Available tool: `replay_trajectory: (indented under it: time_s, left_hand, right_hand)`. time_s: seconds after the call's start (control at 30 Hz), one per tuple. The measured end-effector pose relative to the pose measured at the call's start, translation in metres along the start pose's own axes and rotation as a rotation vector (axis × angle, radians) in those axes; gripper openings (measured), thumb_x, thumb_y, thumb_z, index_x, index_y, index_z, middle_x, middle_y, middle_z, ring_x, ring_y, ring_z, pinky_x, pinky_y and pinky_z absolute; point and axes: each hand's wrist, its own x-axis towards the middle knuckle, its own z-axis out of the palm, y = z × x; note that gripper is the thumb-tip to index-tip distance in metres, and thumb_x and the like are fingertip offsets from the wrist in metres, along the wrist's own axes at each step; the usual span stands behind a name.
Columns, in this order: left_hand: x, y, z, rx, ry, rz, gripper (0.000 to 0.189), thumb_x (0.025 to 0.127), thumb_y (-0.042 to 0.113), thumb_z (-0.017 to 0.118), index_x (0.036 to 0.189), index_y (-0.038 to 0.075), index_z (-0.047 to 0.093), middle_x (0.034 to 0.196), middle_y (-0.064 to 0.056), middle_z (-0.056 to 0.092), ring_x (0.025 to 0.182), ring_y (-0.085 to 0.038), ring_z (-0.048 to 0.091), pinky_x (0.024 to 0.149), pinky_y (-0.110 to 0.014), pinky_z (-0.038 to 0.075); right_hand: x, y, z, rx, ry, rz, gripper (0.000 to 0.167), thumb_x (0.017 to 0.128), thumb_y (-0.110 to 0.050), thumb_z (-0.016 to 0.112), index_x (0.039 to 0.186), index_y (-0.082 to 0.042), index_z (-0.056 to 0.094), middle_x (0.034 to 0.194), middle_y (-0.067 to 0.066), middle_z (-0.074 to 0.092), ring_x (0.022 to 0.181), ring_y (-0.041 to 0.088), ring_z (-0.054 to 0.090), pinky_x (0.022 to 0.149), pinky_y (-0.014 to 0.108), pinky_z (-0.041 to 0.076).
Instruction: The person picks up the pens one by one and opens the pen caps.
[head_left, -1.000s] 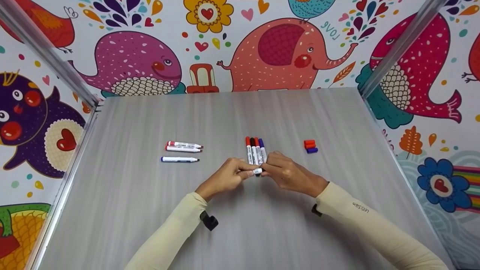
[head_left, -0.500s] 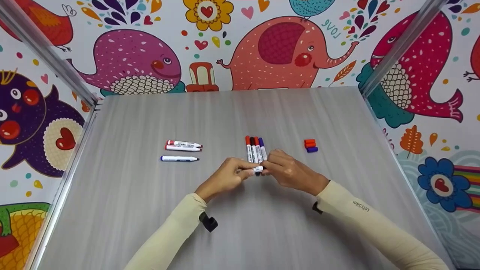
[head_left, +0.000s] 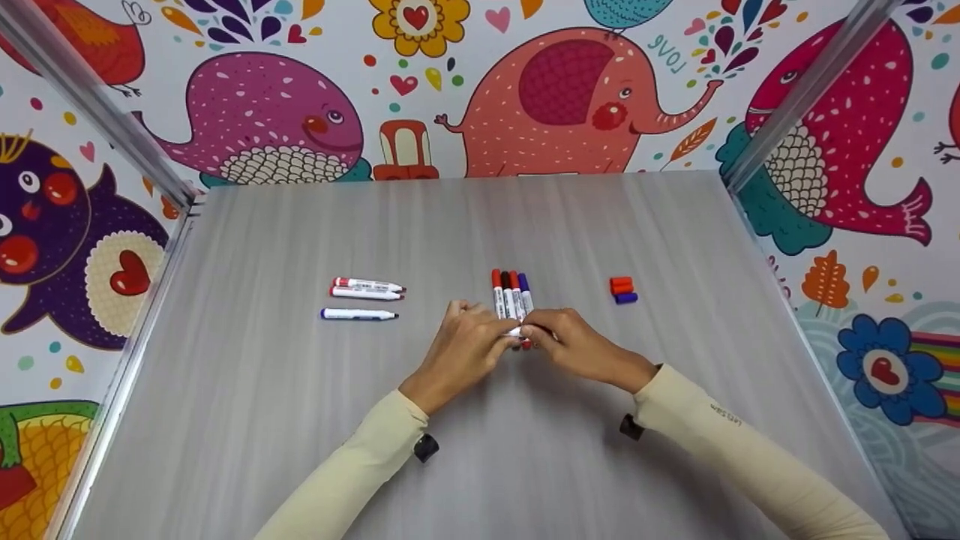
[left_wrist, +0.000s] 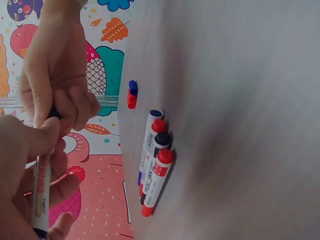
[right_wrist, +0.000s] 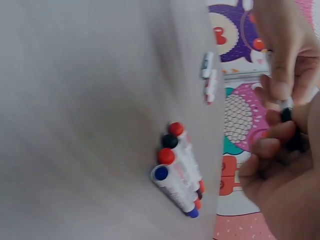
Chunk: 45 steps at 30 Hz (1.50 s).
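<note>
Though hidden overhead, wrist-visible gripped cap (right_wrist: 294, 140)

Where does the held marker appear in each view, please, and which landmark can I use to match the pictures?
Head: the held marker is just right of and below centre, between the left hand and right hand.
Left wrist: lower left.
Right wrist: right side, near mid-height, partly hidden by fingers.
Shared landmark: the row of four markers on the table.
</note>
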Motion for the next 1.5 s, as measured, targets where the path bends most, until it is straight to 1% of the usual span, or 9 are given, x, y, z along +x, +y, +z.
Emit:
replay_trajectory:
  time_s: [0.17, 0.37, 0.53, 0.67, 0.9, 1.03, 1.17, 1.37, 1.5]
  left_hand:
    - [-0.001, 0.002, 0.001, 0.02, 0.009, 0.042, 0.018, 0.1, 0.024, 0.082, 0.114, 0.013, 0.086, 0.089, 0.0, 0.081, 0.08, -0.019, 0.07, 0.089, -0.047, 0.047]
    - [-0.001, 0.005, 0.002, 0.003, 0.01, 0.046, 0.011, 0.099, 0.013, 0.082, 0.109, 0.01, 0.085, 0.087, -0.002, 0.08, 0.076, -0.018, 0.071, 0.09, -0.045, 0.051]
    - [0.0, 0.007, 0.0, -0.049, 0.013, 0.022, 0.016, 0.098, 0.006, 0.08, 0.113, 0.007, 0.085, 0.078, -0.003, 0.073, 0.064, -0.017, 0.06, 0.072, -0.034, 0.039]
    - [0.002, 0.007, -0.004, -0.095, -0.032, 0.011, 0.021, 0.095, 0.002, 0.079, 0.114, 0.009, 0.086, 0.074, -0.002, 0.07, 0.06, -0.012, 0.044, 0.067, -0.029, 0.028]
    - [0.004, 0.003, -0.008, -0.23, -0.116, -0.062, 0.027, 0.096, -0.004, 0.075, 0.115, 0.011, 0.086, 0.076, -0.001, 0.071, 0.064, -0.011, 0.044, 0.068, -0.032, 0.04]
    - [0.005, 0.002, -0.01, -0.285, -0.14, -0.088, 0.027, 0.098, -0.003, 0.073, 0.117, 0.011, 0.087, 0.071, -0.001, 0.064, 0.064, -0.01, 0.041, 0.065, -0.03, 0.037]
    - [0.002, -0.005, -0.013, -0.378, -0.196, -0.159, 0.03, 0.102, 0.0, 0.072, 0.127, 0.012, 0.084, 0.09, -0.003, 0.079, 0.07, -0.011, 0.05, 0.067, -0.031, 0.042]
    - [-0.012, -0.028, -0.02, -0.375, -0.189, -0.278, 0.031, 0.103, 0.0, 0.072, 0.13, 0.009, 0.082, 0.121, -0.007, 0.082, 0.092, -0.015, 0.069, 0.084, -0.041, 0.059]
    - [-0.017, -0.039, -0.024, -0.362, -0.165, -0.27, 0.03, 0.104, 0.003, 0.072, 0.134, 0.002, 0.078, 0.107, -0.01, 0.082, 0.086, -0.016, 0.068, 0.079, -0.04, 0.058]
  right_hand:
    - [0.0, -0.001, -0.002, 0.063, -0.037, 0.086, 0.026, 0.117, -0.019, 0.056, 0.111, -0.009, 0.079, 0.094, 0.006, 0.072, 0.084, 0.021, 0.061, 0.076, 0.028, 0.05]
    - [0.001, 0.002, -0.001, 0.098, -0.015, 0.062, 0.025, 0.115, -0.018, 0.061, 0.106, -0.005, 0.08, 0.083, 0.009, 0.065, 0.076, 0.012, 0.054, 0.071, 0.026, 0.046]
    - [0.001, 0.002, 0.0, 0.126, 0.015, 0.002, 0.024, 0.113, -0.012, 0.062, 0.103, 0.001, 0.08, 0.078, 0.003, 0.06, 0.069, 0.01, 0.049, 0.066, 0.025, 0.041]
    - [-0.002, 0.004, 0.002, 0.159, 0.032, -0.053, 0.022, 0.112, -0.005, 0.063, 0.102, 0.0, 0.082, 0.076, 0.0, 0.059, 0.067, 0.008, 0.046, 0.064, 0.023, 0.04]
    - [-0.003, 0.012, 0.008, 0.129, 0.088, -0.228, 0.016, 0.107, 0.004, 0.066, 0.099, 0.001, 0.079, 0.08, 0.002, 0.067, 0.07, 0.006, 0.05, 0.063, 0.023, 0.044]
    - [-0.003, 0.012, 0.009, 0.104, 0.107, -0.291, 0.014, 0.104, 0.009, 0.067, 0.098, 0.002, 0.078, 0.08, 0.004, 0.068, 0.07, 0.007, 0.052, 0.064, 0.024, 0.046]
    - [-0.005, 0.017, 0.001, 0.098, 0.128, -0.352, 0.019, 0.099, 0.017, 0.067, 0.104, 0.004, 0.079, 0.087, 0.011, 0.073, 0.072, 0.017, 0.059, 0.069, 0.024, 0.052]
    - [-0.013, 0.027, -0.03, 0.1, 0.291, -0.228, 0.027, 0.102, 0.014, 0.065, 0.113, -0.003, 0.082, 0.1, 0.008, 0.078, 0.08, 0.019, 0.063, 0.077, 0.022, 0.053]
    - [-0.018, 0.033, -0.039, 0.035, 0.279, -0.115, 0.02, 0.108, 0.0, 0.065, 0.121, -0.006, 0.078, 0.113, 0.004, 0.078, 0.098, 0.017, 0.069, 0.092, 0.021, 0.055]
